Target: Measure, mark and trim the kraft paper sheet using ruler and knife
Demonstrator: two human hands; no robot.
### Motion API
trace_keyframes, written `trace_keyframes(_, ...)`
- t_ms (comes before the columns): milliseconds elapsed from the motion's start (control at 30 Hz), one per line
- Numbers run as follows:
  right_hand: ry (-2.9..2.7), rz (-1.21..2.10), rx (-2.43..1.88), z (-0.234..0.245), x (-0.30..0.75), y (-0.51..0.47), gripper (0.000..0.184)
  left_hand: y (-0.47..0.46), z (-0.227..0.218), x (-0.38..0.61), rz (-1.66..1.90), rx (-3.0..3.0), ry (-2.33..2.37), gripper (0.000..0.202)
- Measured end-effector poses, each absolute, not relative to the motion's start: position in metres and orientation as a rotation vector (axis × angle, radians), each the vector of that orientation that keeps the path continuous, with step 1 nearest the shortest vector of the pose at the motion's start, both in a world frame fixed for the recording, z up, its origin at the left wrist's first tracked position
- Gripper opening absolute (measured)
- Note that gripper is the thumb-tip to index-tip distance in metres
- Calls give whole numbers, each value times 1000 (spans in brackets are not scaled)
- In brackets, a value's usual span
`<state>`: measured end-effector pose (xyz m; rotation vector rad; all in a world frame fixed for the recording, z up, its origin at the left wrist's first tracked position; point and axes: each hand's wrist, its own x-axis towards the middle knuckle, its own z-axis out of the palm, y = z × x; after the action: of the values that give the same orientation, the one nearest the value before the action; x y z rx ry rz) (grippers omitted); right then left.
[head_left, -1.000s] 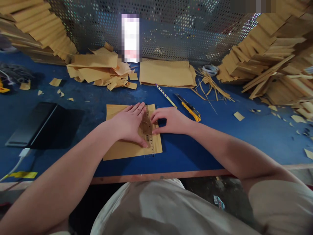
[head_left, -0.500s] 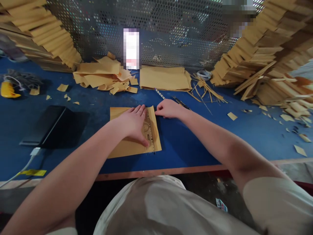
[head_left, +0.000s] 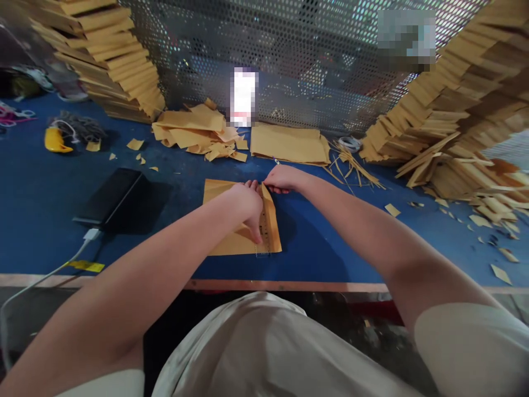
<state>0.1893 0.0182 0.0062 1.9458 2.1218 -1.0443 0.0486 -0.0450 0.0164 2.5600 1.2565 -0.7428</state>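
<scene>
A sheet of brown paper (head_left: 221, 190) lies on the blue tabletop in front of me, with a clear plastic ruler (head_left: 265, 231) laid across it near its right edge. My left hand (head_left: 247, 207) presses down on the ruler and sheet, thumb stretched away from the fingers. At the sheet's far right corner, my right hand (head_left: 283, 179) is closed, its fingertips pinching the paper edge. The strip of paper right of the ruler is bent upward there. A thin patterned stick shows only its tip behind my right hand.
A flat stack of brown paper (head_left: 289, 144) and a phone (head_left: 243, 96) stand at the back, beside paper scraps (head_left: 194, 129). Tall folded-paper piles (head_left: 128, 71) rise on both sides. A black device (head_left: 111, 196) with a white cable (head_left: 88, 238) lies left; a yellow tool (head_left: 57, 140) sits behind.
My right hand has moved to the sheet's far corner and taken hold of its edge, which is now bent up. My left hand is more arched over the ruler. The view has shifted.
</scene>
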Motion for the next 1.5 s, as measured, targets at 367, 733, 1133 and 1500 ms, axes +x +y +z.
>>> trace_keyframes(367,2032,-1056,1852,18,182,6,34,-53,30,51,-867,2550,1268,151)
trace_keyframes(733,2020,-1129,1666,19,185,-26,39,-51,24,45,-738,2581,1241,144)
trace_keyframes(1133,2098,-994,1712,20,181,-8,34,-47,12,35,-590,2592,1185,148)
trace_keyframes(1500,2118,-968,1835,16,180,0,30,-51,20,37,-680,2617,1219,156)
